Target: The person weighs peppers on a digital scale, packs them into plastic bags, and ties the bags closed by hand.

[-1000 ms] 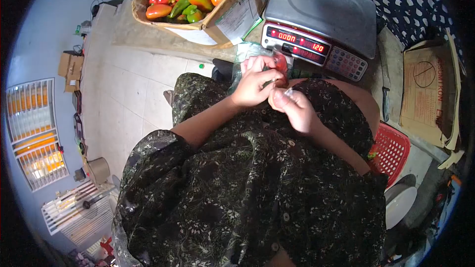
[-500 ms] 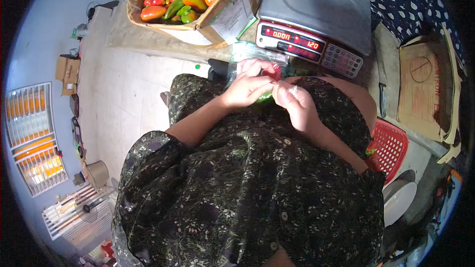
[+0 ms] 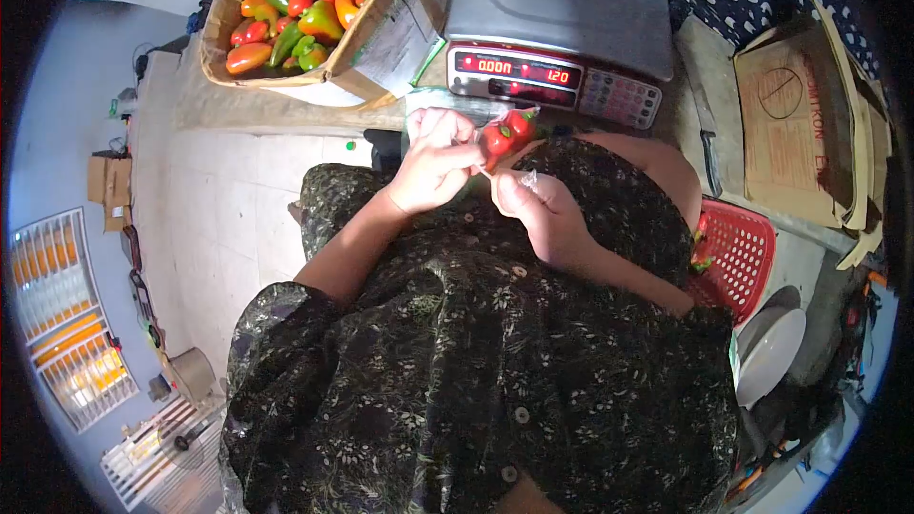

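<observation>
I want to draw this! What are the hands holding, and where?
A clear plastic bag with red peppers inside. The left hand and right hand pinch it by its gathered neck.

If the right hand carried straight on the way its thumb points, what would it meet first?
Most likely the left hand, just ahead of the right hand; depth is unclear, so part of the clear plastic bag holding red peppers might come first.

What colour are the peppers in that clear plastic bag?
The peppers in the clear plastic bag are mostly red with some green, best seen in the head view.
</observation>
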A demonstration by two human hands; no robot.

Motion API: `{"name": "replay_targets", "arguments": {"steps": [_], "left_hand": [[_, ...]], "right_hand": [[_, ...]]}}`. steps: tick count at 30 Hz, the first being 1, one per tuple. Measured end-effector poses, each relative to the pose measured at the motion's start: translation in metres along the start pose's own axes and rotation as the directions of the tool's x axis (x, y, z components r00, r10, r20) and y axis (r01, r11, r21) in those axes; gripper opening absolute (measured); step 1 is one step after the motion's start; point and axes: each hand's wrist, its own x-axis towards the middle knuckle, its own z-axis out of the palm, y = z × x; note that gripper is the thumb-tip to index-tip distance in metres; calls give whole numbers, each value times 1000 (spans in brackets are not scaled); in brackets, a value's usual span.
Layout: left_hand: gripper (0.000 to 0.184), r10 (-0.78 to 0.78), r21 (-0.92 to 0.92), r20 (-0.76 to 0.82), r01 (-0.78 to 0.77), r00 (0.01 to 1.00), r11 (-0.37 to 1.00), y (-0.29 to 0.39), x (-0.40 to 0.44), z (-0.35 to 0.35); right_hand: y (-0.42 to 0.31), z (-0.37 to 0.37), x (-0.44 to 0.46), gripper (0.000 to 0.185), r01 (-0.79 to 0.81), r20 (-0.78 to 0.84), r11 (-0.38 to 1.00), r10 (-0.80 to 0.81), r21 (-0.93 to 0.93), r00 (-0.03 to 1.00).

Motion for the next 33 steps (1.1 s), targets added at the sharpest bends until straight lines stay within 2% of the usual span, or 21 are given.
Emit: {"name": "replay_targets", "arguments": {"steps": [1,4,7,9,12,17,19,21,27,31,33], "left_hand": [[5,4,20,7,-4,1000,1000,-3,0,-1],[4,13,61,22,-14,1000,998,-9,-4,-3],[6,6,62,36,-9,999,998,-6,-3,-6],[8,-31,-5,44,31,999,1000,-1,-3,-5],[11,-36,-129,84,46,996,991,9,-5,1],[7,-121,-346,31,124,992,930,7,-9,15],[8,-126,-334,47,134,991,933,3,-10,14],[7,-117,-327,56,129,991,936,-5,-12,15],[4,-47,-110,43,52,998,993,-15,-12,13],[3,-23,-13,49,24,999,1000,-21,-17,11],[3,-38,-28,51,40,998,999,-17,-18,8]], "right_hand": [[0,0,0,26,4,-1,999,-4,-36,1000],[8,3,0,26,-57,36,995,55,84,998],[-6,3,0,27,56,29,998,-57,30,998],[-25,2,1,27,100,14,995,-101,18,995],[-6,-8,5,28,141,36,988,-139,-62,990],[5,-4,5,30,98,45,995,-96,-37,994],[0,0,3,30,100,36,995,-101,20,994],[12,5,2,30,152,11,988,-152,1,988],[1,5,-2,31,2,28,997,0,-78,1000],[2,8,-3,30,52,37,993,-49,-104,998],[1,9,-3,30,145,57,978,-138,-150,989]]}}
